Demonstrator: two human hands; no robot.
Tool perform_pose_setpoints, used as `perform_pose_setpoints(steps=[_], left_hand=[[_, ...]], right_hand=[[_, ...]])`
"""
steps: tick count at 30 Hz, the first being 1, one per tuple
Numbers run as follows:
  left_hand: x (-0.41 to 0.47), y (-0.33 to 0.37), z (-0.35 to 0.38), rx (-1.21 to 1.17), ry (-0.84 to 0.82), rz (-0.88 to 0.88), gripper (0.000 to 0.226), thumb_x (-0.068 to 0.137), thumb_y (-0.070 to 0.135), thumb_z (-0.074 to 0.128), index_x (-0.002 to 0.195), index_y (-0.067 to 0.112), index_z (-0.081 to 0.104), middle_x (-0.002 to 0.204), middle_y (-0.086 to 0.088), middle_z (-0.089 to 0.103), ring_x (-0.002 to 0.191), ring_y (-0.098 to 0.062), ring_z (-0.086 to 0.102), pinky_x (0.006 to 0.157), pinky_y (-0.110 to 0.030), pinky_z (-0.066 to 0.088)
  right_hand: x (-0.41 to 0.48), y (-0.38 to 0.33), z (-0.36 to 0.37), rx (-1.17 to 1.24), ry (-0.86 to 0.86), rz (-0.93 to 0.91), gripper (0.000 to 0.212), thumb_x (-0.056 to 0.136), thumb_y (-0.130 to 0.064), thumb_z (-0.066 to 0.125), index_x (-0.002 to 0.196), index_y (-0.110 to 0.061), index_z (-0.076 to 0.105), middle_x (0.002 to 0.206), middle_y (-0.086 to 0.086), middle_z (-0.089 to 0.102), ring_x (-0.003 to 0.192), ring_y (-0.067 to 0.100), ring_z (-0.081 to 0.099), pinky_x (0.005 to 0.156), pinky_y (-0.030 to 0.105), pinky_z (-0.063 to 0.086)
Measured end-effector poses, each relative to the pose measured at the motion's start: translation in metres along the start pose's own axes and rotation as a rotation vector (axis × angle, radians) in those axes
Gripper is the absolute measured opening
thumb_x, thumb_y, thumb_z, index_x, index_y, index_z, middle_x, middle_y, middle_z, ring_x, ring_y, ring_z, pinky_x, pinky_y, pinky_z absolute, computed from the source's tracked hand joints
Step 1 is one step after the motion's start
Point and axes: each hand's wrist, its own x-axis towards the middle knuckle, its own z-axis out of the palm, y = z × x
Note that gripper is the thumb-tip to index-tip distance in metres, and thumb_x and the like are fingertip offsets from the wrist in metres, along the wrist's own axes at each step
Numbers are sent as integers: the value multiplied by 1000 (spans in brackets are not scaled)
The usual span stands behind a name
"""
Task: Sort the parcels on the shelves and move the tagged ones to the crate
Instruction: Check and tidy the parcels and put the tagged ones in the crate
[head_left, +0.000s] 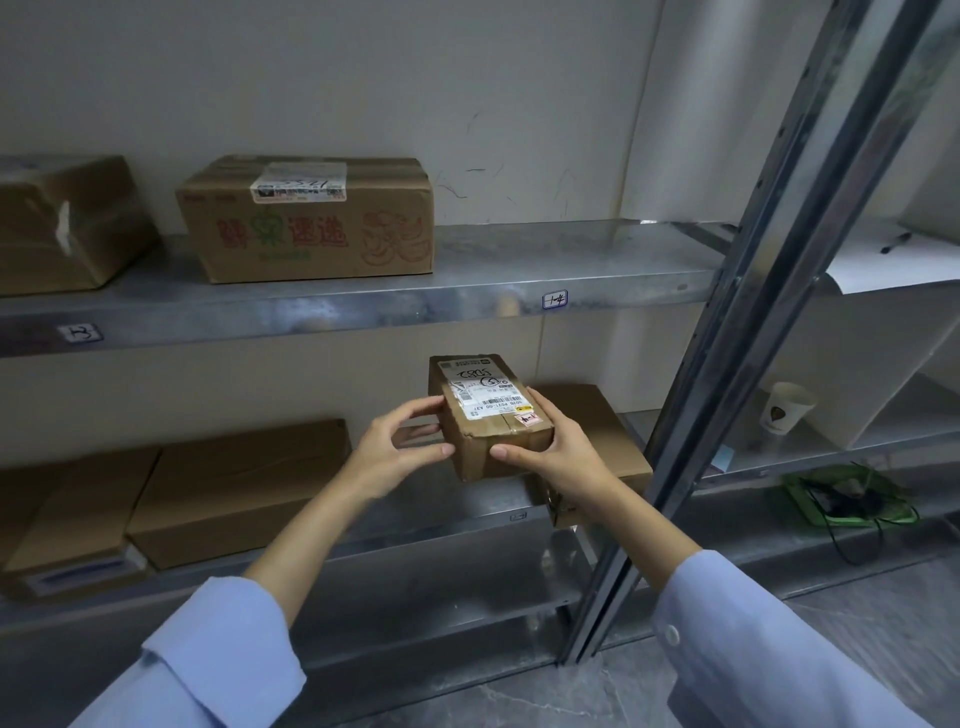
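Small parcel (493, 415) held just above the front edge of the lower shelf (415, 535), label up, presumably for tag-checking; left hand (400, 447) and right hand (561, 452) each grip one side.

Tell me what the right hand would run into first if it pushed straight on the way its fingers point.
The right hand, holding the small parcel, points into the bay under the upper shelf; the back wall looks first, though depth is unclear.
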Motion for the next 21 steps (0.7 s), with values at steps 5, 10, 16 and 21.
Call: perform_pose_setpoints(steps=[5, 10, 16, 21], left_hand=[[24, -3, -9, 53, 105, -137, 96, 67, 13, 87, 147, 23, 35, 150, 1, 38, 131, -20, 49, 106, -36, 43], [35, -9, -9, 25, 4, -233, 127, 43, 33, 89, 153, 18, 27, 150, -5, 43, 134, -18, 44, 114, -39, 35], [35, -17, -13, -69, 164, -221, 96, 61, 11, 89, 143, 10, 41, 136, -7, 53, 122, -16, 52, 97, -26, 43], [28, -15, -26, -105, 260, -133, 70, 53, 24, 88, 115, 24, 57, 129, -1, 59, 119, -16, 56, 96, -28, 47]], right_hand=[[-11, -2, -15, 21, -47, 12, 61, 73, -20, 84, 119, -45, 51, 116, -31, 65, 115, -6, 58, 91, 10, 45], [-14, 0, -34, 7, -69, 15, 84, 71, -13, 86, 143, -27, 43, 124, -21, 63, 118, -7, 55, 90, 8, 44], [-6, 0, -47, -84, -7, 15, 78, 68, -23, 88, 137, -24, 52, 124, -12, 63, 114, -3, 58, 92, 16, 48], [3, 0, -44, -140, 214, 14, 66, 67, -32, 88, 124, -20, 56, 123, -7, 62, 117, 11, 55, 104, 37, 45]])
